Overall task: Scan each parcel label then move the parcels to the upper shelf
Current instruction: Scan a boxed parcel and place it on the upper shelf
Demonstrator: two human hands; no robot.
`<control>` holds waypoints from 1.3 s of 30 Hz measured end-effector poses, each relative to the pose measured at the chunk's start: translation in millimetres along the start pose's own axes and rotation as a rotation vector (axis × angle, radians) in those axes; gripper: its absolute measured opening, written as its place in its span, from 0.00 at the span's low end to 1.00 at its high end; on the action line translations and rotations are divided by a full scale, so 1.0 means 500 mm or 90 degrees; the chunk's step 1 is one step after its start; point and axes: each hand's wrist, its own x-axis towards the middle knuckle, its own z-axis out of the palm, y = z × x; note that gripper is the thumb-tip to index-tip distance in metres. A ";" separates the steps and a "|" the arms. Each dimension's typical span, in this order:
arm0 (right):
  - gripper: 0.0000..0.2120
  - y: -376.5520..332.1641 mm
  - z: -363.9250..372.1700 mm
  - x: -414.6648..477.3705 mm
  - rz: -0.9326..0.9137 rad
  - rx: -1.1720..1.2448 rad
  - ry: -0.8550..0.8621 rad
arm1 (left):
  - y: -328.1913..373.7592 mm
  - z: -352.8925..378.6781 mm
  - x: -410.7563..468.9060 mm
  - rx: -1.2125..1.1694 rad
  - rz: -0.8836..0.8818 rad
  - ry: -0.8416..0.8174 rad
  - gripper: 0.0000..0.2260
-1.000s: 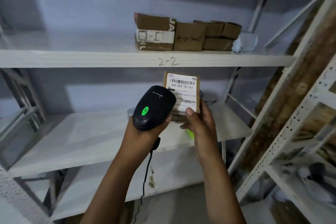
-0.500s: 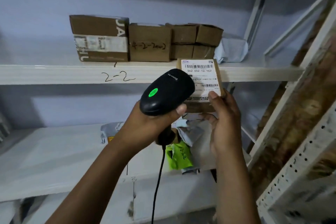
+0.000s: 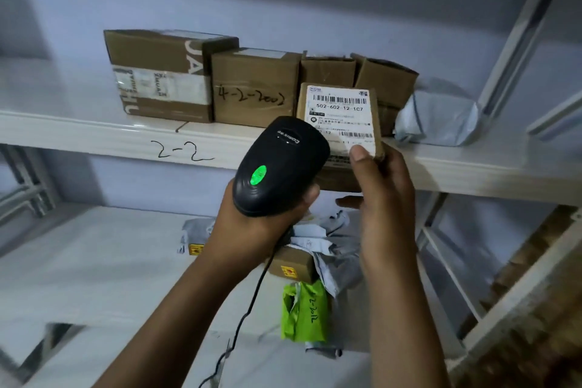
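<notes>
Scanning a labelled parcel at shelf 2-2

Left hand (image 3: 267, 224) fingers wrap the barcode scanner (image 3: 280, 164); right hand (image 3: 382, 195) fingers clasp the cardboard parcel (image 3: 341, 123).

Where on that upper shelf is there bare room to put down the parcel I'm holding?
The upper shelf is bare left of the taped box, above the 2-2 mark. From that box rightward it is crowded: the box marked 4-2-2002, smaller boxes, then a grey mailer bag. The held parcel covers the front edge there.
</notes>
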 end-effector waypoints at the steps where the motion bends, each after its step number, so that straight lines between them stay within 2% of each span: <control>1: 0.18 0.000 0.018 0.000 -0.008 -0.002 -0.011 | -0.002 -0.011 0.007 0.008 0.012 0.024 0.12; 8: 0.18 -0.011 0.214 -0.037 -0.062 0.023 -0.048 | 0.034 -0.172 0.028 0.049 0.073 0.119 0.05; 10: 0.18 -0.012 0.290 -0.053 -0.071 0.045 -0.058 | 0.048 -0.239 0.034 0.031 0.072 0.157 0.10; 13: 0.17 -0.010 0.404 -0.079 -0.071 0.080 -0.054 | 0.073 -0.333 0.048 0.033 0.077 0.178 0.06; 17: 0.15 -0.008 0.553 -0.117 -0.051 0.111 -0.054 | 0.097 -0.470 0.070 0.025 0.080 0.197 0.09; 19: 0.15 -0.005 0.614 -0.134 -0.056 0.100 -0.070 | 0.100 -0.533 0.078 0.025 0.080 0.207 0.13; 21: 0.15 0.001 0.675 -0.148 -0.056 0.083 -0.087 | 0.098 -0.593 0.084 0.024 0.092 0.228 0.10; 24: 0.14 0.013 0.752 -0.156 -0.052 0.004 -0.106 | 0.091 -0.670 0.104 0.043 0.086 0.259 0.13; 27: 0.21 0.032 0.808 -0.149 -0.085 -0.184 -0.067 | 0.084 -0.728 0.145 0.080 0.075 0.229 0.13; 32: 0.24 0.084 0.851 -0.110 -0.191 -0.444 0.110 | 0.056 -0.759 0.215 0.144 -0.009 0.168 0.07; 35: 0.24 0.105 0.848 -0.086 -0.189 -0.503 0.177 | 0.047 -0.749 0.252 0.248 -0.047 0.097 0.10; 39: 0.27 0.111 0.844 -0.069 -0.181 -0.480 0.229 | 0.040 -0.727 0.283 0.337 -0.076 0.009 0.10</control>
